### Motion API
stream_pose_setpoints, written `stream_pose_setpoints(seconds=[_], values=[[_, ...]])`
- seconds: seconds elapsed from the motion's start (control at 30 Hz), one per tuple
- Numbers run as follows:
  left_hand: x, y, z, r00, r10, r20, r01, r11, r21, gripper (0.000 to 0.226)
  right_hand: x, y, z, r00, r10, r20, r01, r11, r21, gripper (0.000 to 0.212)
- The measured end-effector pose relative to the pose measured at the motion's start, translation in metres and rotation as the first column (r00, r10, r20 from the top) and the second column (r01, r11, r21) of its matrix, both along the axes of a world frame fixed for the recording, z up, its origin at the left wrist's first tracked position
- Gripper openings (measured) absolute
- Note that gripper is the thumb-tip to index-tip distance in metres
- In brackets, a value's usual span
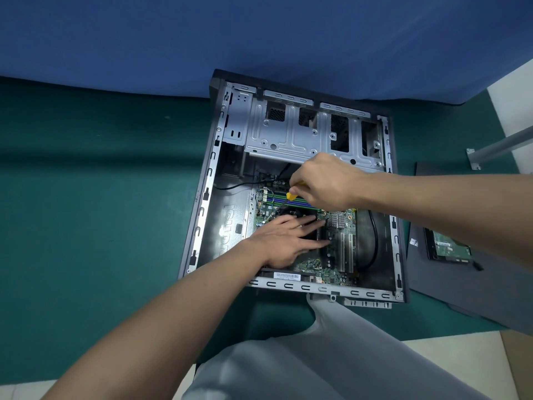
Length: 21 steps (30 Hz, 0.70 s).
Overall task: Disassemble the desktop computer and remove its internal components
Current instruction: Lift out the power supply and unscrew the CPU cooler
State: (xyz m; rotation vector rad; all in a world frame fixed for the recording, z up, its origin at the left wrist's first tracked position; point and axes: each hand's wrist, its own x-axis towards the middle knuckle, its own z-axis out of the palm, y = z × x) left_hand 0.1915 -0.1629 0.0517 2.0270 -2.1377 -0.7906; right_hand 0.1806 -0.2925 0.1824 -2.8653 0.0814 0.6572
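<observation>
An open desktop computer case (202, 197) lies on its side on a green mat. Inside sits the green motherboard (337, 255) with a black CPU cooler fan (291, 212) near its middle. My left hand (284, 241) lies flat on the fan, fingers straight and spread. My right hand (320, 180) grips a yellow-handled screwdriver (291, 193); its dark shaft slants down-left to the fan's far-left corner. Blue and green RAM slots (277, 199) lie just beyond the fan. A silver drive cage (288, 134) fills the case's far end.
A black side panel (450, 284) lies right of the case with a hard drive (450, 245) on it, circuit board up. A black cable (375, 241) loops along the case's right inner side. A blue cloth (259, 39) covers the far area. My knee (331, 356) is in front.
</observation>
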Motion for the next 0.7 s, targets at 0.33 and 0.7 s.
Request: stream_pose_setpoints(seconds=[0.33,0.7], values=[[-0.001,-0.001,-0.003,1.0,-0.01,0.018,0.01,1.0,0.001,0.05,0.007,0.014,-0.009,0.982,-0.154,-0.112,0.153,0.988,-0.014,0.027],[0.0,-0.002,-0.003,1.0,-0.008,0.02,0.008,1.0,0.005,0.051,0.008,0.018,-0.008,0.983,-0.123,-0.135,0.121,0.992,-0.025,0.027]])
